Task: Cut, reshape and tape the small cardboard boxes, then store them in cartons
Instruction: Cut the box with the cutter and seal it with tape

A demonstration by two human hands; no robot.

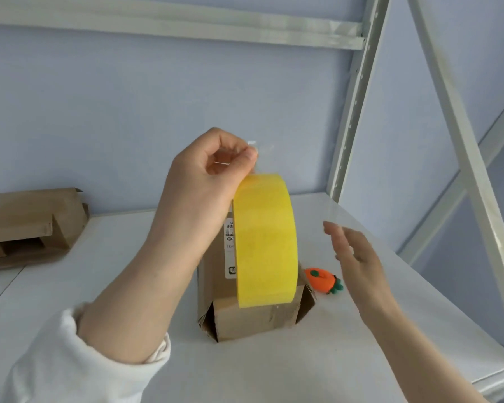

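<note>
My left hand (204, 175) is raised above the table and pinches the clear free end of a yellow tape roll (265, 242), which hangs edge-on below the fingers. Behind and under the roll lies a small brown cardboard box (245, 318) on the white table (274, 370), with its end flaps folded outward and a white label on top. My right hand (358, 257) is open to the right of the roll, fingers straight, touching nothing.
An orange carrot-shaped cutter (322, 280) lies on the table right of the box. A flattened cardboard carton (29, 225) sits at the far left against the wall. White metal shelf posts (358, 97) and a diagonal brace rise at the right; the table edge runs along the right.
</note>
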